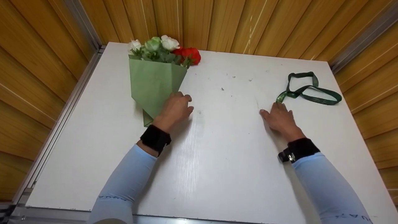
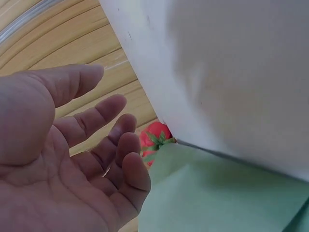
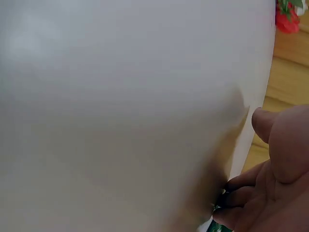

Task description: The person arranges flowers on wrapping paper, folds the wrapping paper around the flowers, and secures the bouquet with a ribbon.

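A bouquet wrapped in green paper [image 1: 152, 81] lies at the back left of the white table, with white, pale green and red flowers [image 1: 161, 48] at its top. Over the lower right side of the wrap is my left hand [image 1: 175, 109], its fingers loosely bent and nothing between them in the left wrist view. At the right, a dark green ribbon [image 1: 321, 99] lies in loose loops. My right hand [image 1: 281, 119] has its fingertips right at the ribbon's near end, the thumb spread away from them. In the right wrist view, a bit of ribbon [image 3: 219, 226] shows beneath those fingers.
The white tabletop [image 1: 217, 149] stretches between both hands, with a few small dark marks toward the back. Wood-look panels [image 1: 230, 25] enclose the back and sides. A metal rail [image 1: 62, 109] runs along the left edge.
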Motion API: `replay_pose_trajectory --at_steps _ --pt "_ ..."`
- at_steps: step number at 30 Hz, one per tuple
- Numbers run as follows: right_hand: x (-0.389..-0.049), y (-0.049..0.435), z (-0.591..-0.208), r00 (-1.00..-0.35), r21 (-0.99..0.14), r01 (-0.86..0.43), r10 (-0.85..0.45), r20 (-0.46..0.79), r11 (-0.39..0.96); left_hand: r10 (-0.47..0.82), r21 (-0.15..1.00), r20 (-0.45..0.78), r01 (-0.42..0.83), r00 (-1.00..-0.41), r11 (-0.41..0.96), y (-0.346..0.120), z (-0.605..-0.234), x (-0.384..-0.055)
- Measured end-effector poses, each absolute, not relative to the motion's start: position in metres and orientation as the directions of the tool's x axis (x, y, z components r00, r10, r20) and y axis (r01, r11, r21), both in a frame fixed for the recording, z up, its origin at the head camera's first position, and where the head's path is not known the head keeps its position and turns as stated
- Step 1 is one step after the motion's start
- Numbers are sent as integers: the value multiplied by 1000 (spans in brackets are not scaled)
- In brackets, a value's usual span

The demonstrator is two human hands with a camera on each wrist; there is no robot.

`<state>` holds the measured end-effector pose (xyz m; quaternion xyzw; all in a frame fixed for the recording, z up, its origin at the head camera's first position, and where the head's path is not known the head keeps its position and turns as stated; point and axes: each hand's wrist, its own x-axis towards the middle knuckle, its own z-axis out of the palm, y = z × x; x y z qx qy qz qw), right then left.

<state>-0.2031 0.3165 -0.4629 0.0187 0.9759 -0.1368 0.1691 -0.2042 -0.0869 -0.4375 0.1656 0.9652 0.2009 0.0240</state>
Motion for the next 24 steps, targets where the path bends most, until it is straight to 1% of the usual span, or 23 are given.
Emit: replay_pose_trajectory --at_steps 6,10,13,17,19,20,22,24 --pt "-170 265 -462 -935 -363 -78 -195 -298 928 384 383 -9 351 -923 854 -73 -441 -200" --pt "-144 231 -464 -900 -424 -213 -346 -266 880 426 386 -31 382 -904 839 -59 -440 -196" --pt "-127 207 -466 -842 -454 -353 -489 -226 818 451 401 -37 400 -892 824 -47 -442 -194" --pt "-111 181 -467 -720 -470 -546 -675 -161 694 473 420 -80 400 -878 814 -32 -446 -193" --pt "-107 174 -466 -662 -481 -603 -735 -143 637 496 413 -116 412 -860 812 -26 -448 -192" --pt "-106 171 -465 -643 -489 -618 -754 -135 615 508 406 -135 420 -851 811 -24 -450 -191" --pt "-107 172 -463 -645 -499 -626 -757 -99 599 532 385 -155 445 -832 808 -22 -453 -190" --pt "-113 177 -461 -700 -489 -618 -714 -13 615 552 377 -155 468 -819 799 -22 -454 -189"
